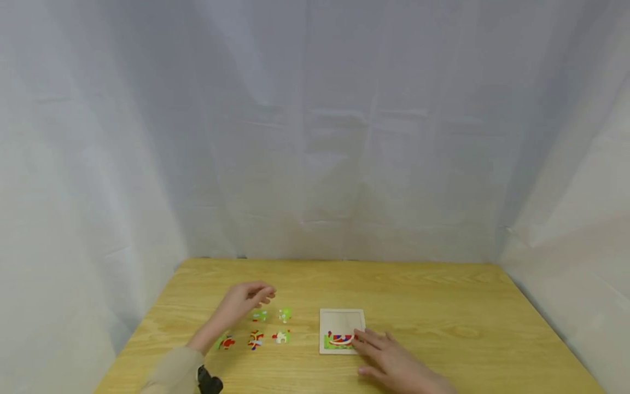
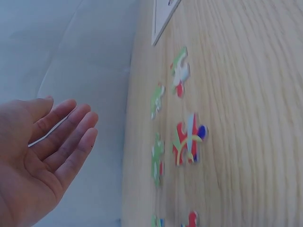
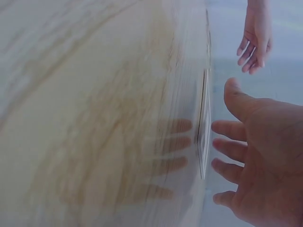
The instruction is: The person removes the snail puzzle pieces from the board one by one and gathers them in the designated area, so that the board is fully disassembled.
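Puzzle pieces (image 1: 256, 328) loose on wooden table (image 1: 443, 306), left hand (image 1: 246, 300) hovering above them, fingers relaxed, empty, right hand (image 1: 389, 358) flat, fingertips at puzzle tray (image 1: 342, 320) edge, holding nothing

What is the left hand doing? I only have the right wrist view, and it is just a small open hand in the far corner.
Observer: The left hand hovers open above the loose puzzle pieces, holding nothing.
Operator: How many loose pieces?
Observer: Five show in the head view, on the wooden table, left of the puzzle tray.
Operator: Anything in the tray yet?
Observer: Its near row holds coloured pieces; the rest is bare. The right hand rests by its near right corner.
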`<state>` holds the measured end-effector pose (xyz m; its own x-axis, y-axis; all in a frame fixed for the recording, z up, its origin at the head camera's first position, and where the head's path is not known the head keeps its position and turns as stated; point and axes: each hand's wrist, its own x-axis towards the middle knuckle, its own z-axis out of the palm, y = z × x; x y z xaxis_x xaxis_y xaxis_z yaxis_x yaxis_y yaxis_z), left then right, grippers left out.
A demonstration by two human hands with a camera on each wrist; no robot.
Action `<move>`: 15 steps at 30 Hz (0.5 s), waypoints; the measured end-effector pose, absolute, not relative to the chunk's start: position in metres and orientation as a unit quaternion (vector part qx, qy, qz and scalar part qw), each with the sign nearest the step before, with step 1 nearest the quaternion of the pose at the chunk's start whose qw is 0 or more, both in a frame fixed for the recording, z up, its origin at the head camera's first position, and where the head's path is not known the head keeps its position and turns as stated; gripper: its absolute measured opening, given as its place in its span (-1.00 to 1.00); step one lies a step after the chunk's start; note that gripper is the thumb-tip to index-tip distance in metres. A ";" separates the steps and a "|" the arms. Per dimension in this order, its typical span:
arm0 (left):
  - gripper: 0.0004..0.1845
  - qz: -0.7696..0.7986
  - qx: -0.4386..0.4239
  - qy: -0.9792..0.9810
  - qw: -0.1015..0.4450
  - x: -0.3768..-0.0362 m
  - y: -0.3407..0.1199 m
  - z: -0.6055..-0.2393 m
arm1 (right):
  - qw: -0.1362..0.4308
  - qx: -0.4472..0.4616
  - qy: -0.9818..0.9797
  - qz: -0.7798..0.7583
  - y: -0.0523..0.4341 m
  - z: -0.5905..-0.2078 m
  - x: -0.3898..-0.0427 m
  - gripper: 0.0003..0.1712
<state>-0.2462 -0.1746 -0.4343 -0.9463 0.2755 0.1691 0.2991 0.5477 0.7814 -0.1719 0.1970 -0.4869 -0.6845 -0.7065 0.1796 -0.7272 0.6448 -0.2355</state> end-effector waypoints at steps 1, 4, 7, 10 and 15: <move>-0.74 -0.444 -0.168 -0.880 0.016 -0.247 -0.171 -0.434 | 0.032 0.392 -0.908 0.146 0.198 -0.487 -0.172 -0.37; -0.75 -0.440 -0.182 -0.879 0.018 -0.250 -0.161 -0.432 | 0.012 0.379 -0.914 0.146 0.202 -0.486 -0.171 -0.36; -0.76 -0.438 -0.192 -0.878 0.016 -0.253 -0.148 -0.431 | -0.004 0.366 -0.919 0.147 0.207 -0.485 -0.170 -0.35; -0.75 -0.444 -0.203 -0.873 0.010 -0.255 -0.135 -0.431 | -0.015 0.356 -0.923 0.148 0.210 -0.486 -0.170 -0.34; -0.76 -0.429 -0.227 -0.874 0.002 -0.261 -0.116 -0.433 | -0.021 0.344 -0.927 0.150 0.214 -0.487 -0.168 -0.35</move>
<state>-0.2605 -0.1159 -0.4331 -0.8966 0.3958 0.1989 0.3993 0.5280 0.7495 -0.1681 0.2145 -0.4868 -0.7627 -0.6436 0.0640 -0.6310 0.7186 -0.2924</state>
